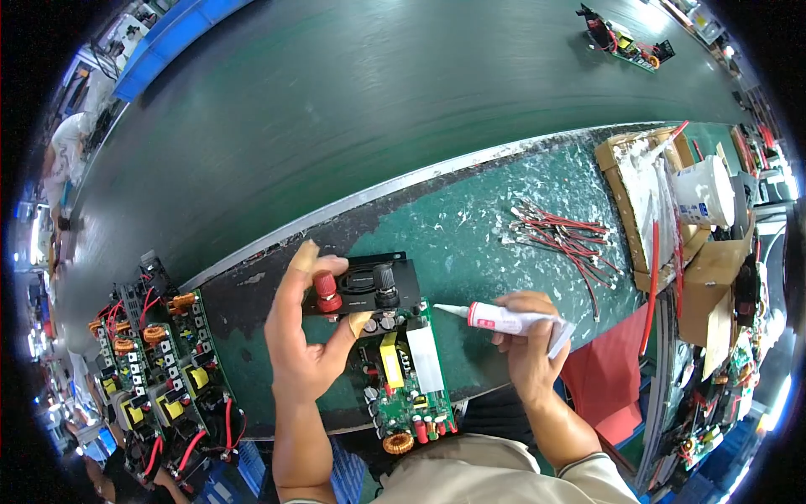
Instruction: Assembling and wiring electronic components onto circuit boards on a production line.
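My left hand (306, 332) grips a black end panel (357, 281) that carries a red terminal knob (327, 291) and a black terminal knob (385, 284). Below the panel, toward me, extends a green circuit board (410, 388) with yellow transformers, capacitors and a copper-wound coil (398, 443). A white glue tube (514, 320) with a red collar and a thin nozzle is squeezed in my right hand (531, 340). Its nozzle tip points left and lies close to the corner where panel and board meet; whether it touches cannot be told.
Several red-and-black wire leads (567, 239) lie at the bench's right. Behind them stand a cardboard tray (625, 202) and a white bucket (705, 191). More circuit boards (164, 378) are stacked at the left. Beyond the metal edge, a conveyor belt (336, 101) carries another board (625, 44).
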`<state>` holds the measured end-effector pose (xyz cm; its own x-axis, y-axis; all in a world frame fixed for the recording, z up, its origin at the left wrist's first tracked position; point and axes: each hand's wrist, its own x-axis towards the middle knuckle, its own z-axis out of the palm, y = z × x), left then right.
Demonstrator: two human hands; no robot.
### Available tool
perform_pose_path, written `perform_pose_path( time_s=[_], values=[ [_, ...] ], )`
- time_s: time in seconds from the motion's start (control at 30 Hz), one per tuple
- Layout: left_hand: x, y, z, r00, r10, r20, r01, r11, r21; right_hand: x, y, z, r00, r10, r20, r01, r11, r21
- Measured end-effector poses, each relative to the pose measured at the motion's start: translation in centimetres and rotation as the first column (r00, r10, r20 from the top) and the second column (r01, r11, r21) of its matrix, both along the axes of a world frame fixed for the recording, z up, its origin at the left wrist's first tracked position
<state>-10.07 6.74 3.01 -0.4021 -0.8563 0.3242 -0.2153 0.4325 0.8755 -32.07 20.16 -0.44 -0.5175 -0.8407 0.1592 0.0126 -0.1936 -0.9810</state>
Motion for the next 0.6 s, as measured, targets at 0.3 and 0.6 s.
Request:
perform_pose_path(
  time_s=[0.3, 0.6],
  values=[
    [0.4, -3.3, 5.0, 0.911, -0.155, 0.382, 0.037, 0.953, 0.299, -8.7, -6.5, 3.5, 0.97, -0.139, 0.199, 0.102, 0.977, 0.187],
    [8.8, 2.9, 5.1, 0.962, 0.274, -0.022, -0.23, 0.846, 0.481, -3.8, 2.4, 4.6, 0.84, -0.122, -0.529, 0.265, 0.943, 0.203]
  ],
)
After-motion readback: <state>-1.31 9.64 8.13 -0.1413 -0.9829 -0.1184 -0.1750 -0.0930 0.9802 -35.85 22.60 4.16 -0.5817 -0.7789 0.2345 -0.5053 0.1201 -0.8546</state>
